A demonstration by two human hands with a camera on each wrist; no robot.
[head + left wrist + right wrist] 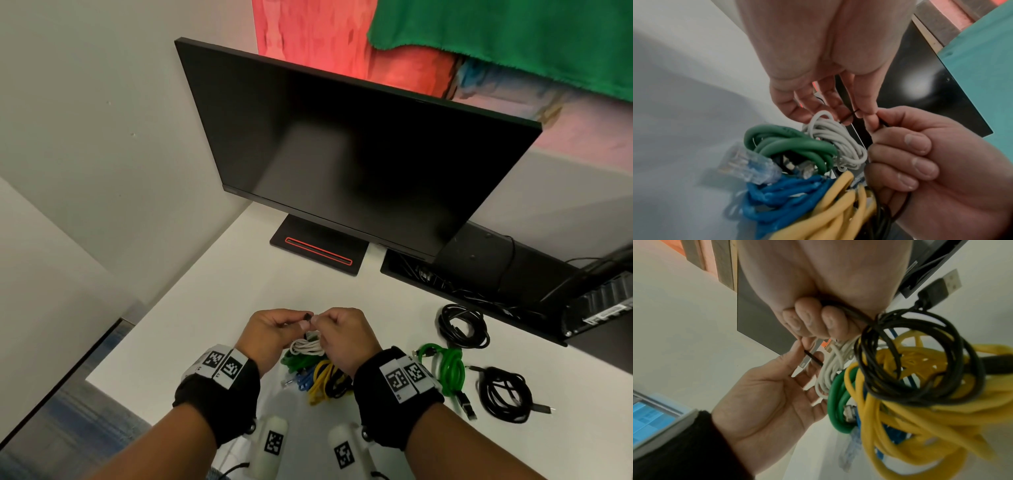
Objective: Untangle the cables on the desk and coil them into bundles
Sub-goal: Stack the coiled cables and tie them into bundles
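Observation:
A tangled pile lies on the white desk (205, 308) under my hands: a white cable (306, 347) (836, 138), a green cable (296, 363) (789, 142), a blue cable (303, 380) (781, 194) and a yellow cable (325, 380) (920, 418). Above the pile, my left hand (301, 320) (857, 112) pinches a thin black strand (813, 358) between thumb and forefinger. My right hand (322, 320) (803, 340) pinches the same strand from the other side. Its other fingers are curled round a loop of a coiled black cable (920, 353), which hangs over the yellow one.
A dark monitor (359, 154) on a black stand (318, 251) fills the back of the desk, with a black cable tray (479, 284) to its right. Coiled bundles lie at the right: black (462, 325), bright green (448, 370), black (507, 394). The desk's left edge (113, 342) is near.

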